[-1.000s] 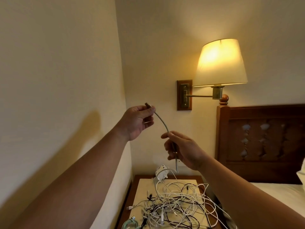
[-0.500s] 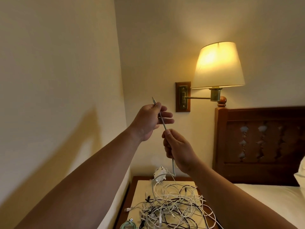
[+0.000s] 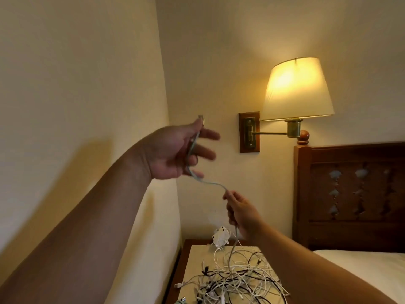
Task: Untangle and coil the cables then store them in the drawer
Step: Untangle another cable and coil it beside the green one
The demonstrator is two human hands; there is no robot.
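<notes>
Now, a dark carved wooden headboard (image 3: 350, 194) stands at the right, beneath a lit cream-shaded brass wall lamp (image 3: 295, 88). A cream-topped bedside worktop (image 3: 197, 260) carries a tangled heap of white and black cables (image 3: 236, 281). The raised left hand (image 3: 173, 150), fingers spread, pinches the plug end of a pale grey-green cable (image 3: 210, 183) between thumb and forefinger. The right hand (image 3: 241, 213) pinches the same cable lower down, and from there it drops into the heap. A white plug adapter (image 3: 220, 236) sits behind.
</notes>
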